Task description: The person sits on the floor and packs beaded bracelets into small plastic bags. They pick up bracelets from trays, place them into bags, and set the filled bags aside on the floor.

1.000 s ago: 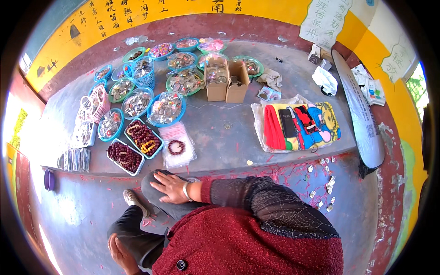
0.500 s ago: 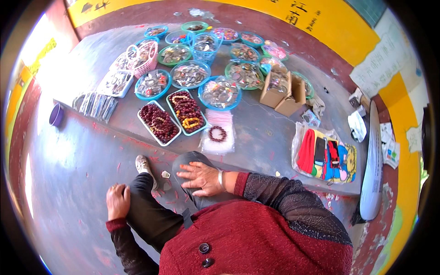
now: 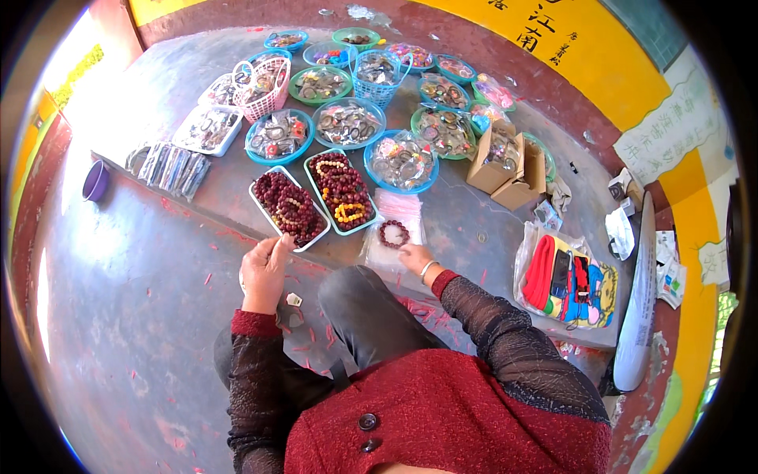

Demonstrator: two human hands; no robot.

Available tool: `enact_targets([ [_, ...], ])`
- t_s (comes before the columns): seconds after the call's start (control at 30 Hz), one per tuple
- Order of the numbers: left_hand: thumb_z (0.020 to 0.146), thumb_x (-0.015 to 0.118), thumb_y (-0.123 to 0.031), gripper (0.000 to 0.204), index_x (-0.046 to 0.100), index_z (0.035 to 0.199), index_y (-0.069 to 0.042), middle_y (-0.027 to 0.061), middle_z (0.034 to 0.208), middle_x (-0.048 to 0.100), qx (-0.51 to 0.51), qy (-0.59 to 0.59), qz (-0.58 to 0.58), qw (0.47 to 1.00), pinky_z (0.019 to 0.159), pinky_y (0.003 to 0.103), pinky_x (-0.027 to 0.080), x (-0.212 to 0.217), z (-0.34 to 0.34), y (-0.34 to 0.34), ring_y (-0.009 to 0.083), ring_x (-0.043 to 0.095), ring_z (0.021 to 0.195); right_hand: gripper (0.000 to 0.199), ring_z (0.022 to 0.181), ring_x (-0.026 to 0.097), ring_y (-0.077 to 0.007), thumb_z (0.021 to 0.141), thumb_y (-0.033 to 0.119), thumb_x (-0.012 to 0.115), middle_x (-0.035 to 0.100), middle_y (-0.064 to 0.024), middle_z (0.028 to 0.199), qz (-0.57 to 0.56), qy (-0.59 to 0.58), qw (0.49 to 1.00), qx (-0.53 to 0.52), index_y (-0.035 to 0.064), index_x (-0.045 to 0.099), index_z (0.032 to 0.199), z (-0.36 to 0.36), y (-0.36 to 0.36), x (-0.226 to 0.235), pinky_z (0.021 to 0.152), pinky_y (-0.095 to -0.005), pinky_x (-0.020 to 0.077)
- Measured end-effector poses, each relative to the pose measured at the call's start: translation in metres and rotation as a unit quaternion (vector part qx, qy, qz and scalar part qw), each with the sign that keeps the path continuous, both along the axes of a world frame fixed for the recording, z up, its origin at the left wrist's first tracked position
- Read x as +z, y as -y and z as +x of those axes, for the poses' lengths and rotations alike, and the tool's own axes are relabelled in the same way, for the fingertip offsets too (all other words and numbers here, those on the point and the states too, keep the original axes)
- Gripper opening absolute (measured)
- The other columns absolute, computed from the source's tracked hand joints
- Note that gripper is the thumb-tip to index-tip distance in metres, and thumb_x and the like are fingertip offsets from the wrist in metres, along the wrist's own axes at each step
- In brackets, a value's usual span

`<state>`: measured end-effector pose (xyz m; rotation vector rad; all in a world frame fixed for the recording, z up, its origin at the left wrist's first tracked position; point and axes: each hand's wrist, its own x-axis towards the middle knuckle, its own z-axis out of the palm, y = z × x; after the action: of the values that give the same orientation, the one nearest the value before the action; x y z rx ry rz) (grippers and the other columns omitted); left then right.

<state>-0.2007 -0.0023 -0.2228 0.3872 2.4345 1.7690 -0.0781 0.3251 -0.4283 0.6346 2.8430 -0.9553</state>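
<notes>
My left hand [image 3: 265,272] is at the near corner of a white tray [image 3: 316,240] heaped with dark red bead bracelets [image 3: 286,204]. Its fingers are loosely bent and apart, with nothing visible in them. My right hand [image 3: 417,259] is over the right edge of a stack of clear plastic bags [image 3: 384,257], its fingertips drawn together beside a single dark red bead bracelet [image 3: 393,234] lying on them. Whether they grip a bag or the bracelet is hidden. Between the hands stands a second tray [image 3: 344,231] of dark red and yellow bead bracelets [image 3: 341,186].
Blue and green basins [image 3: 400,189] of small packaged goods fill the back of the raised platform. Cardboard boxes [image 3: 513,188] stand right of them. A bagged red and blue textile [image 3: 564,276] lies at the right; a purple bowl [image 3: 96,181] sits at the far left.
Both hands have left my legs and reached forward, the left to the near bead tray, the right to the plastic bags and bracelet. The view has shifted slightly.
</notes>
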Motion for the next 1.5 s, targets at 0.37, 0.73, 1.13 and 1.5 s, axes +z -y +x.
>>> enact_targets([
  [0.37, 0.082, 0.059, -0.022, 0.023, 0.068, 0.086, -0.001, 0.0047, 0.065, 0.061, 0.033, 0.074, -0.066, 0.995, 0.060, 0.026, 0.043, -0.017, -0.007, -0.030, 0.0102, 0.055, 0.062, 0.020, 0.089, 0.062, -0.0313, 0.069, 0.018, 0.060, 0.065, -0.0159, 0.093, 0.065, 0.037, 0.986, -0.149, 0.0060, 0.067, 0.084, -0.063, -0.045, -0.009, 0.080, -0.0378, 0.0477],
  [0.73, 0.082, 0.059, -0.021, 0.024, 0.065, 0.085, 0.002, 0.0160, 0.064, 0.061, -0.021, -0.003, -0.093, 0.995, 0.057, 0.033, 0.045, -0.046, -0.011, -0.036, 0.0237, 0.059, 0.058, 0.031, 0.096, 0.059, -0.0375, 0.071, 0.014, 0.058, 0.062, -0.0233, 0.098, -0.008, 0.082, 0.974, -0.213, 0.0001, 0.061, 0.099, -0.070, -0.030, -0.039, 0.084, -0.0414, 0.0466],
  [1.13, 0.082, 0.056, -0.019, 0.025, 0.064, 0.083, 0.004, 0.0169, 0.068, 0.062, -0.037, -0.026, -0.132, 0.990, 0.061, 0.034, 0.046, -0.055, -0.008, -0.033, 0.0225, 0.061, 0.063, 0.017, 0.067, 0.061, -0.0113, 0.074, 0.008, 0.066, 0.063, -0.0024, 0.077, -0.401, 0.012, 0.890, -0.219, 0.0051, 0.064, 0.091, -0.033, -0.038, -0.014, 0.061, -0.0258, 0.0483],
  [1.5, 0.082, 0.056, -0.022, 0.025, 0.065, 0.083, 0.001, 0.0196, 0.071, 0.061, -0.054, -0.049, -0.161, 0.984, 0.062, 0.038, 0.046, -0.058, -0.007, -0.037, 0.0312, 0.061, 0.068, 0.016, 0.061, 0.060, -0.0155, 0.072, 0.005, 0.065, 0.063, -0.0063, 0.074, -0.363, 0.008, 0.896, -0.256, 0.0012, 0.063, 0.088, -0.040, -0.049, -0.044, 0.051, -0.0275, 0.0487],
])
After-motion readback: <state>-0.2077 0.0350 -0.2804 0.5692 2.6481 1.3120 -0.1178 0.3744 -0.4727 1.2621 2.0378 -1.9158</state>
